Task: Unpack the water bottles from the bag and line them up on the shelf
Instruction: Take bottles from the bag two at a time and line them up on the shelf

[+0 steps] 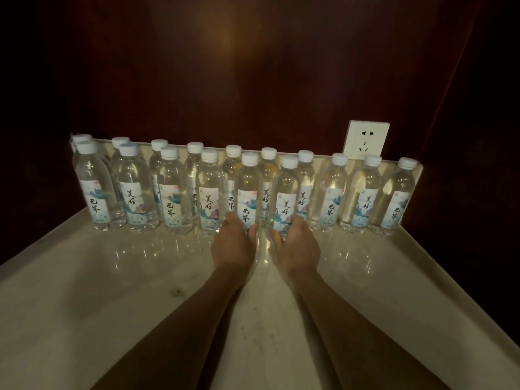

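Several clear water bottles with white caps and printed labels stand upright in two rows at the back of a pale marble shelf (112, 277). My left hand (233, 246) grips the base of one front-row bottle (248, 190). My right hand (298, 246) grips the base of the bottle (285, 192) next to it on the right. Both held bottles stand on the shelf. The front row runs from the far left bottle (95, 187) to the one in my right hand. No bag is in view.
A dark wooden wall rises behind the shelf, with a white power socket (365, 139) at the right. Three single bottles, ending with the last one (396, 195), stand right of my hands. The shelf's raised edges slope away at both sides.
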Demonstrator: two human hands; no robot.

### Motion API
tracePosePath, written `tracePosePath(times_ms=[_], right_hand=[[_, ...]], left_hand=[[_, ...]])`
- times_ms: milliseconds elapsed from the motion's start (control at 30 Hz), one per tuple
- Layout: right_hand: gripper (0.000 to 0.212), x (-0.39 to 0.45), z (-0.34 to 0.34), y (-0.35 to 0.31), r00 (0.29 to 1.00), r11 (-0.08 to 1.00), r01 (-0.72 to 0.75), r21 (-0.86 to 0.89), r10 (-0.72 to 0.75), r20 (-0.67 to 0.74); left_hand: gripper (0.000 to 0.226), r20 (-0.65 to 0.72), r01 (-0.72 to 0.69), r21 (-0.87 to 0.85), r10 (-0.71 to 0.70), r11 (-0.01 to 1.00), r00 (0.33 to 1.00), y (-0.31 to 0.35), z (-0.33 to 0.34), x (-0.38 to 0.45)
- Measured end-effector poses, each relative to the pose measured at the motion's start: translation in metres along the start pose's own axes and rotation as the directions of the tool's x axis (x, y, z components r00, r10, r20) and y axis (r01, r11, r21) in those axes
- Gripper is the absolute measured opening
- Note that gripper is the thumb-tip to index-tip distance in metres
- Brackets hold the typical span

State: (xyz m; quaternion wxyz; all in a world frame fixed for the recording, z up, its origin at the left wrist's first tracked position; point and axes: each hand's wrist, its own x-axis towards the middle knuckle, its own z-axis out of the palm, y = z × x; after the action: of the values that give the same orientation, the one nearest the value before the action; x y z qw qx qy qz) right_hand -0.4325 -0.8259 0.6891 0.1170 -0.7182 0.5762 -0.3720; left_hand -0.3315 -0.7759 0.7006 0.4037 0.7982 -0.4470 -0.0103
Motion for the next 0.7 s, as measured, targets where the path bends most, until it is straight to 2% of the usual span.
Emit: tracePosePath(times_ms=[133,233,367,567,700], right_hand=[[0.068,-0.004,-0.005,-0.002,0.999,0.999,0.018,0.034,-0.016,-0.043],[0.058,-0.008,-0.008,-0.004,0.999,0.998,0.03,0.049,-0.028,-0.03],[0.052,-0.01,-0.014,-0.006,0.999,0.996,0.048,0.081,-0.049,0.01],[0.061,-0.028,-0.032,-0.023,1.0,0.987,0.025,0.159,-0.027,0.008],[0.05,-0.059,-0.052,-0.05,0.965,0.948,0.261,0.183,-0.255,-0.056]], left_hand=[[0.046,0.01,0.013,-0.034,-0.013,0.999,1.0,-0.001,0.0,-0.001],[0.055,0.035,0.049,-0.053,-0.047,0.997,0.998,0.0,-0.003,-0.003],[0.05,0.052,0.097,-0.128,-0.091,0.987,0.994,-0.001,-0.014,-0.007],[0.042,0.07,0.113,-0.15,-0.104,0.982,0.992,-0.01,-0.042,-0.021],[0.041,0.05,0.05,-0.192,-0.041,0.98,0.998,-0.004,-0.068,-0.032]])
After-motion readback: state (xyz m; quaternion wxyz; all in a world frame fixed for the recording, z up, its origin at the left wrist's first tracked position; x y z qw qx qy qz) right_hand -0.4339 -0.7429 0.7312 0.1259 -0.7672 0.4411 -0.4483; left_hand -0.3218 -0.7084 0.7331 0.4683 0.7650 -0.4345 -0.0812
